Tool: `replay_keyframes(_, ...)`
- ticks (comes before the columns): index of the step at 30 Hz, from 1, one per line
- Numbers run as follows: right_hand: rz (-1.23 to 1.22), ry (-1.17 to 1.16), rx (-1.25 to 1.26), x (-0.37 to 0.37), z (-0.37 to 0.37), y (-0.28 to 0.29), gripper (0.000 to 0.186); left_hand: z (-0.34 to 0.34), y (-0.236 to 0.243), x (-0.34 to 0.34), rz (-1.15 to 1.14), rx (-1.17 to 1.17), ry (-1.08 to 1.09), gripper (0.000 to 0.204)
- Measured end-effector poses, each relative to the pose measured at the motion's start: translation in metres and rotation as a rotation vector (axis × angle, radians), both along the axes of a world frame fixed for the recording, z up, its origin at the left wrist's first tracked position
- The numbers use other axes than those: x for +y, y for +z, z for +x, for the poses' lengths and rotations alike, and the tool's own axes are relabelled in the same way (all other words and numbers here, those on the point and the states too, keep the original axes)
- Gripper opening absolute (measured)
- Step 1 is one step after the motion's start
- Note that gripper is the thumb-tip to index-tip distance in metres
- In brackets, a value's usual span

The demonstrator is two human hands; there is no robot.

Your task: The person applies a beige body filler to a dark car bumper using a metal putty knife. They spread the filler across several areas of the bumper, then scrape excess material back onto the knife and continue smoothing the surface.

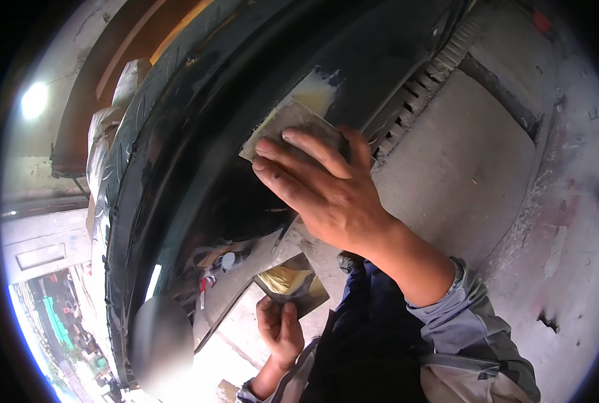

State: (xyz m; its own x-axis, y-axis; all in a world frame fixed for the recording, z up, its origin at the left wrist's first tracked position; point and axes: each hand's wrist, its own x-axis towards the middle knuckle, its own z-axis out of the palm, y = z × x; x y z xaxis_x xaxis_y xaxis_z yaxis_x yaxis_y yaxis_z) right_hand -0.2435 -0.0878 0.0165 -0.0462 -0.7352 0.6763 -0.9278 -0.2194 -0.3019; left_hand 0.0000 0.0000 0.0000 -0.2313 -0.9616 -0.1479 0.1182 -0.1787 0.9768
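Note:
My right hand (326,185) presses a flat grey putty spreader (287,119) against a dark car body panel (239,127), fingers laid along its face and thumb at its edge. Past the spreader's upper edge, a pale yellow patch of body filler (316,93) is smeared on the panel. Lower down, my left hand (282,332) grips a square dark putty plate (311,295) by its near edge, thumb on top. A lump of yellow filler (282,279) lies on that plate. The two hands are apart.
The dark bodywork curves across the left and top. Crumpled plastic sheeting (101,144) hangs at its far side. Grey concrete floor (460,154) with a slotted drain strip (417,97) lies to the right. Small items (212,272) sit below the panel. A lamp (35,101) glows upper left.

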Motion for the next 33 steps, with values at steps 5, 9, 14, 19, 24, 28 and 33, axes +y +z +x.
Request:
replay_keyframes(5, -0.011, -0.039, -0.020, 0.013, 0.008, -0.022, 0.029, 0.007, -0.003, 0.002, -0.003, -0.015, 0.001, 0.027)
replay_keyframes(9, 0.013, -0.039, -0.027, 0.021, 0.007, -0.027, 0.028, 0.001, 0.002, 0.000, 0.022, -0.037, 0.010, 0.025)
replay_keyframes(14, -0.032, -0.026, -0.099, 0.015, -0.010, -0.009, 0.043, 0.000, 0.000, -0.002, 0.009, -0.064, -0.008, 0.025)
replay_keyframes(19, -0.056, -0.039, -0.066, 0.001, -0.029, 0.007, 0.043, -0.002, 0.001, -0.004, -0.004, -0.043, -0.012, 0.025)
replay_keyframes(24, -0.061, -0.040, -0.062, -0.009, -0.031, 0.004, 0.044, -0.001, 0.000, -0.004, 0.001, -0.049, -0.006, 0.025)
replay_keyframes(28, -0.056, -0.034, -0.068, -0.005, -0.024, -0.012, 0.043, -0.003, -0.003, -0.004, 0.007, -0.021, 0.004, 0.025)
replay_keyframes(33, -0.017, -0.014, -0.081, 0.011, -0.022, -0.038, 0.041, -0.003, -0.004, -0.004, 0.003, -0.050, -0.043, 0.025)
